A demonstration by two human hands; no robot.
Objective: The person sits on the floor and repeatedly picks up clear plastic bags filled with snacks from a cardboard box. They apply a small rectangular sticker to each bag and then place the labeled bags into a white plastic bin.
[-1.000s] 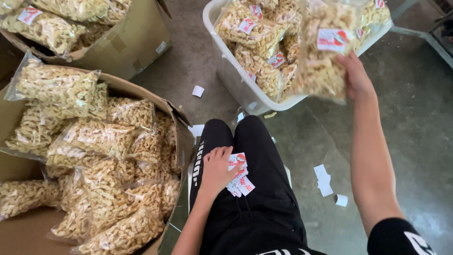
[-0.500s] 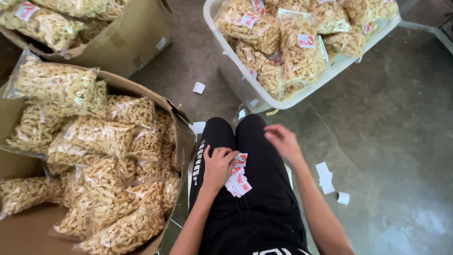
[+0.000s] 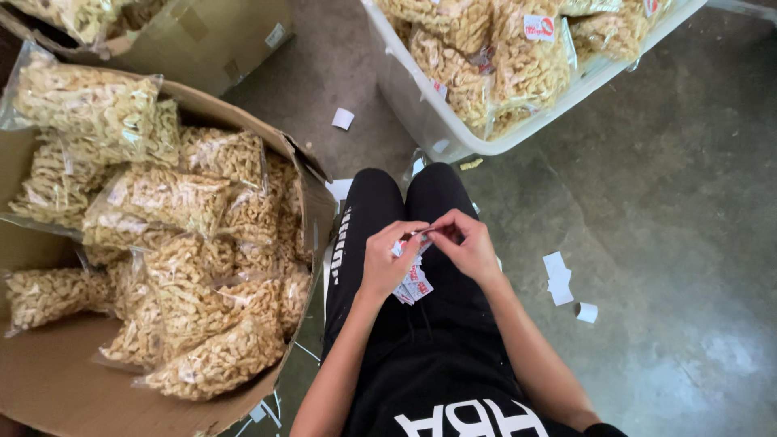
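Left hand (image 3: 387, 263) grips a stack of small red-and-white stickers (image 3: 413, 283) while right hand (image 3: 465, 243) pinches its top sticker; loosely held, several could slide off the lap onto the concrete floor (image 3: 647, 202).

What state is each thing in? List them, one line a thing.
left hand: holds a stack of small labels over the lap.
right hand: pinches the top label of the stack.
cardboard box: open, holds clear snack bags.
white plastic bin: open, piled with labelled snack bags.
paper scraps: scattered on the floor.
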